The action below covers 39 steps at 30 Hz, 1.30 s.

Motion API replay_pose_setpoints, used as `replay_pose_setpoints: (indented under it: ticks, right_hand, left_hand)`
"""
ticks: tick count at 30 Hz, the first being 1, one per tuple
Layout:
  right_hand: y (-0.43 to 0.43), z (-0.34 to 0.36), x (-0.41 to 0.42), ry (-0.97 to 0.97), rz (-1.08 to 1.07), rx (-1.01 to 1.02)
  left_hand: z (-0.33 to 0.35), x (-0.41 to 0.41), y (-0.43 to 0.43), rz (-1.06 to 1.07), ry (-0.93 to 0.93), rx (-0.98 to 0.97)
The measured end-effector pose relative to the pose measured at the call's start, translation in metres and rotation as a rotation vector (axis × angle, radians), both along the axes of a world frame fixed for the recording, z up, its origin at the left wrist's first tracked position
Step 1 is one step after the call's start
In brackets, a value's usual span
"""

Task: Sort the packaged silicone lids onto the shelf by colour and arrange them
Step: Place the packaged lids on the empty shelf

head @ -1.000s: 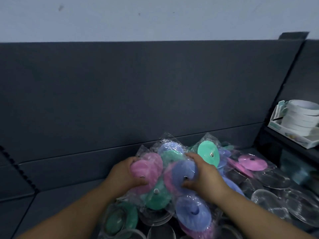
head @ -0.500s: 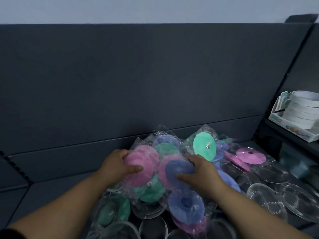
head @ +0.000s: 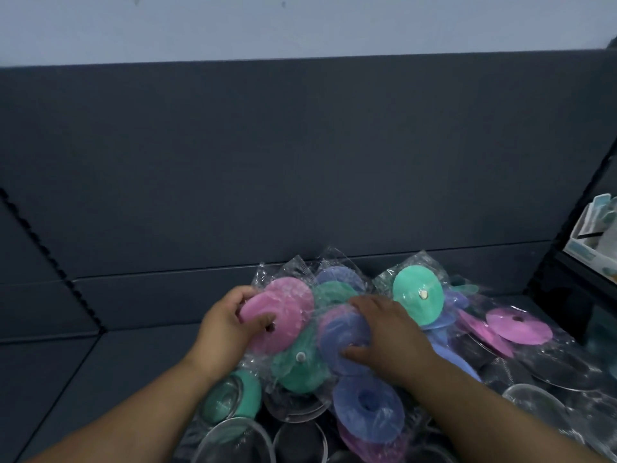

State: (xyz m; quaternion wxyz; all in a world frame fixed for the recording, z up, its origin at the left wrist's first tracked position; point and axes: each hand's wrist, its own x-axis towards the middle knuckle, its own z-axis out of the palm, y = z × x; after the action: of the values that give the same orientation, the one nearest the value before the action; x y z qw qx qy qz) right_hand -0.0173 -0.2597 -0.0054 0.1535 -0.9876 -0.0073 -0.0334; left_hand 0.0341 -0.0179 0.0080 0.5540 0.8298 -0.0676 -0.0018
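While my left hand (head: 230, 325) pinches a pink lid (head: 283, 312) and my right hand (head: 390, 332) a blue lid (head: 344, 329), tugging could topple the pile (head: 300, 369).

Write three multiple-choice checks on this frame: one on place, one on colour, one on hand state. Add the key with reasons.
1. Where is the green lid with the metal stud relative to the right hand?
A) beyond it, to its right
B) under its wrist
C) left of both hands

2. What colour is the packaged lid that the left hand grips?
A) blue
B) clear
C) pink

3. What is the right hand doing?
A) hanging empty above the pile
B) gripping a blue lid in its bag
C) resting flat on bare shelf

Key:
1 A: the green lid leans up just past the right hand's knuckles, on the right side.
2 C: the left thumb lies across the face of the pink lid.
3 B: the fingers and thumb curl round the blue lid from opposite edges.
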Motion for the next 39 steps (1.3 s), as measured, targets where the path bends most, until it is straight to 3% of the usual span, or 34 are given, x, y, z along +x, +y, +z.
replay_pose_setpoints:
  ticks: [8,19,21,26,32,39]
  right_hand:
    - [-0.004,0.008,0.009,-0.012,0.077,-0.169]
    - [-0.001,0.014,0.006,-0.082,0.107,-0.115]
    - [0.001,0.018,0.003,-0.096,0.112,-0.029]
    - [0.001,0.032,-0.004,-0.06,0.044,0.424]
    - [0.011,0.05,-0.011,-0.184,-0.037,0.652]
    - [0.083,0.064,-0.025,-0.259,-0.021,0.825]
  left_hand:
    - [0.007,-0.013,0.0,0.114,0.016,-0.108]
    - [-0.006,-0.032,0.005,0.233,0.038,-0.199]
    - [-0.007,-0.035,0.006,0.244,0.032,-0.223]
    - [-0.007,-0.039,0.01,0.273,0.032,-0.351]
    - [-0.001,-0.047,0.03,0.343,0.058,-0.598]
    - [0.01,-0.071,0.104,0.395,0.013,-0.637]
